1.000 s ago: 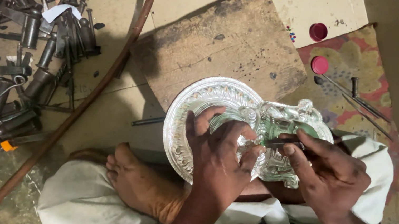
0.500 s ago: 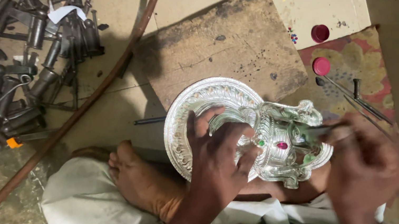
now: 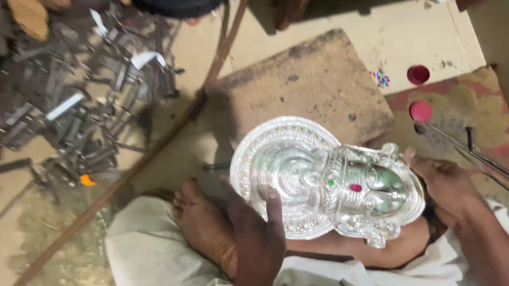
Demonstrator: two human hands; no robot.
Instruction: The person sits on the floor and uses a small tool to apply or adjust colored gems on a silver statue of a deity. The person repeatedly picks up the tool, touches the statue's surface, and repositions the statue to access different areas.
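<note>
On the lap of a seated person, just in front of the stone slab [image 3: 304, 91], a silver face mask [image 3: 325, 183] is held at a tilt, its round halo toward the slab. The left hand [image 3: 257, 234] is clamped on the near-left edge, thumb laid up over the rim. The right hand [image 3: 445, 184] is wrapped around the far-right edge, fingers mostly hidden behind the metal. No tool is gripped in either hand. The step looks like turning or checking the piece between bouts of stone setting; a steady two-handed grip is called for next, judged from the tilt. The mask is shiny, embossed all over, with a beaded rim, a red stone [image 3: 355, 187] and a green stone [image 3: 330, 183] on the brow. Right of the slab two small red caps [image 3: 419, 93] lie, with thin metal tools [image 3: 474, 152] just below them. Left of the slab a pile of scrap metal [image 3: 83, 95] is seen.
</note>
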